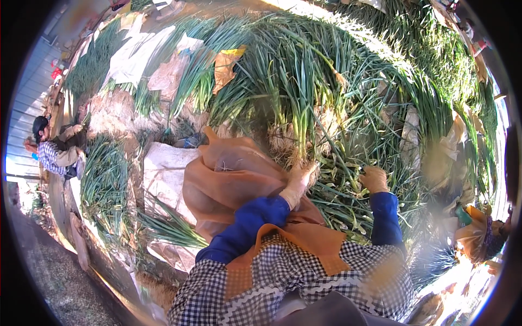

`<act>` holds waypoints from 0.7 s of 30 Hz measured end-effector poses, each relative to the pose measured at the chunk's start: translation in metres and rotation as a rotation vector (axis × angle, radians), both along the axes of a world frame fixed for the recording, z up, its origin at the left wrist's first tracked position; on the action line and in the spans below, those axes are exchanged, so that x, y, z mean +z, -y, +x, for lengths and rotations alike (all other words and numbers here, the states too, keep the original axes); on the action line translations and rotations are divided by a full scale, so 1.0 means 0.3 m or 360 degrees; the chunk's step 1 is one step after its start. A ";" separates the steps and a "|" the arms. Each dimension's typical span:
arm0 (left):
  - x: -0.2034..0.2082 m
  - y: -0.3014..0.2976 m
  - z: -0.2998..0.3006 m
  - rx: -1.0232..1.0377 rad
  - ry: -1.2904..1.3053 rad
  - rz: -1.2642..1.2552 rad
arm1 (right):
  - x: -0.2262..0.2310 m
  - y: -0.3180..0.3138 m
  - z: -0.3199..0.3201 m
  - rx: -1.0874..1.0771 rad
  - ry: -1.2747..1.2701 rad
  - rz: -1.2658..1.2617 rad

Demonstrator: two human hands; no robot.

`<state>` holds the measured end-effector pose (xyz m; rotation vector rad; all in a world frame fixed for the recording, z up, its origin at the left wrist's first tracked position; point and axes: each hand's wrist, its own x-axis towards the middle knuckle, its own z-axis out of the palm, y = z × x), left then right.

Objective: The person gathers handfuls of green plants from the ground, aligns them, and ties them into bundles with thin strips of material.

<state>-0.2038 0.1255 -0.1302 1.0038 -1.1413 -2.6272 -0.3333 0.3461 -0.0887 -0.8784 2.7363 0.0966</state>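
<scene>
My left hand (298, 183), in a pale glove and blue sleeve, is closed around the root end of a bunch of green onions (299, 122). The leaves of that bunch point away from me and its white roots show at my fingers. To the right, my right hand (374, 179), also gloved, is curled over a litter of loose leaves and stalks (342, 201). Whatever its fingers grip is hidden. Across my lap, left of my left hand, spreads an orange-brown sheer apron cloth (234, 174).
Rows of green onions (261, 60) with roots toward me lie ahead. White sacks (168, 174) lie at left, beside another pile of green onions (106, 185). One person (54, 149) sits at far left; another person (478, 233) is at right.
</scene>
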 end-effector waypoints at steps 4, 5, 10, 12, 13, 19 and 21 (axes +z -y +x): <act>-0.075 0.025 0.023 -0.0086 0.0027 -0.0550 | 0.171 0.418 -0.013 -0.0274 0.0406 -0.0569; -0.080 0.027 0.003 -0.0147 0.0113 -0.0922 | 0.217 0.505 -0.015 -0.0235 0.0454 -0.0728; -0.235 -0.015 -0.036 0.0069 -0.0087 -0.1146 | 0.121 0.742 -0.153 -0.0053 0.0283 -0.0601; -0.377 0.034 -0.030 0.0245 -0.0141 -0.0960 | 0.049 0.823 -0.185 0.0052 0.0468 -0.0605; -0.403 0.041 -0.024 0.0269 -0.0151 -0.0830 | 0.030 0.831 -0.188 0.0108 0.0588 -0.0616; -0.202 0.006 -0.011 -0.0039 0.0184 -0.0684 | 0.187 0.581 0.001 -0.0381 0.0242 -0.1011; -0.050 -0.001 -0.016 -0.0199 0.0385 -0.0634 | 0.179 0.517 -0.006 -0.0433 0.0048 -0.1087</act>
